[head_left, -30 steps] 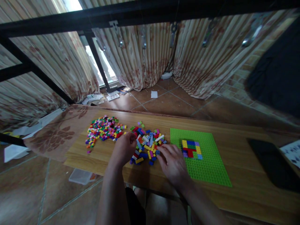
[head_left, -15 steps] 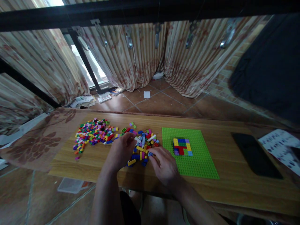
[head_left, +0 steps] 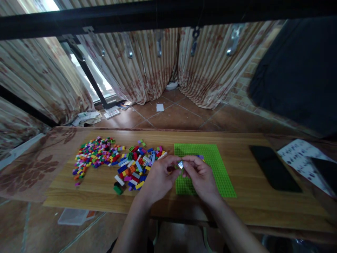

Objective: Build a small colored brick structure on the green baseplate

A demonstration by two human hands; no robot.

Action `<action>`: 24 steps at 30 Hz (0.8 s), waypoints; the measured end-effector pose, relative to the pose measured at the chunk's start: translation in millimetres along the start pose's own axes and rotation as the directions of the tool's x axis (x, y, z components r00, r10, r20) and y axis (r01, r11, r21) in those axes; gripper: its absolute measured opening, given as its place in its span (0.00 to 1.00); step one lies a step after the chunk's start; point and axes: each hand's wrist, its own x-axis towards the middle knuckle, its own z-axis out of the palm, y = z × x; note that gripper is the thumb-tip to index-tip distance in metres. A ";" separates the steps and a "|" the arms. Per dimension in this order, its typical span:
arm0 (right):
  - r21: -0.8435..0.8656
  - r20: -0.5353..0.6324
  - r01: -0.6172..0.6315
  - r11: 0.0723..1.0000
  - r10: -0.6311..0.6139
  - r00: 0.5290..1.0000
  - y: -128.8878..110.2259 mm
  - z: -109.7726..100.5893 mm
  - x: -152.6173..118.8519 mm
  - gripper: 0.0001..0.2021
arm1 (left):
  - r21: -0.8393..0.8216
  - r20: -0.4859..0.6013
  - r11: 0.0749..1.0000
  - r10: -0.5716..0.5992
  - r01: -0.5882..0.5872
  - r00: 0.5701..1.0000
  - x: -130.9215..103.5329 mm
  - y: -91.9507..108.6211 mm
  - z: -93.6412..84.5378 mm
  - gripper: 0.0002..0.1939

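My left hand (head_left: pixel 162 175) and my right hand (head_left: pixel 201 175) meet over the left part of the green baseplate (head_left: pixel 223 179). Between their fingertips is a small whitish-blue brick (head_left: pixel 180 164), pinched from both sides. Something green shows just under it, too small to tell apart from the plate. The built block of coloured bricks (head_left: pixel 201 157) on the baseplate is mostly hidden behind my right hand. Left of my hands lies a loose pile of larger bricks (head_left: pixel 134 168), with a dark green brick (head_left: pixel 118 189) at its near edge.
Many smaller bricks (head_left: pixel 97 154) are heaped at the left of the wooden table (head_left: pixel 92 196). A black tablet-like slab (head_left: pixel 273 168) lies on the right, beside a printed sheet (head_left: pixel 297 151). A clear plastic box (head_left: pixel 73 216) is on the floor.
Both hands have moved from the brick pile to the right and come together over the baseplate, with the small brick between them. The view has shifted slightly right.
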 end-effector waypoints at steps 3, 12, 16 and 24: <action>-0.035 0.007 0.017 0.999 -0.017 1.000 -1.9 -6.2 -0.7 0.09 | 0.058 -0.022 0.998 0.010 -0.009 1.000 3.2 1.4 9.8 0.12; -0.226 -0.231 0.080 0.971 -0.133 0.964 -10.3 -41.5 7.4 0.12 | 0.270 -0.066 0.957 -0.089 0.104 0.994 5.1 -5.3 27.9 0.04; -0.184 -0.359 0.069 0.980 -0.133 0.924 -13.2 -56.7 12.9 0.10 | 0.271 -0.086 0.945 -0.168 0.185 0.982 7.3 -10.1 37.3 0.04; -0.157 -0.367 0.071 0.985 -0.125 0.922 -12.2 -59.0 13.1 0.10 | 0.229 -0.077 0.953 -0.187 0.200 0.979 14.9 -11.5 56.9 0.03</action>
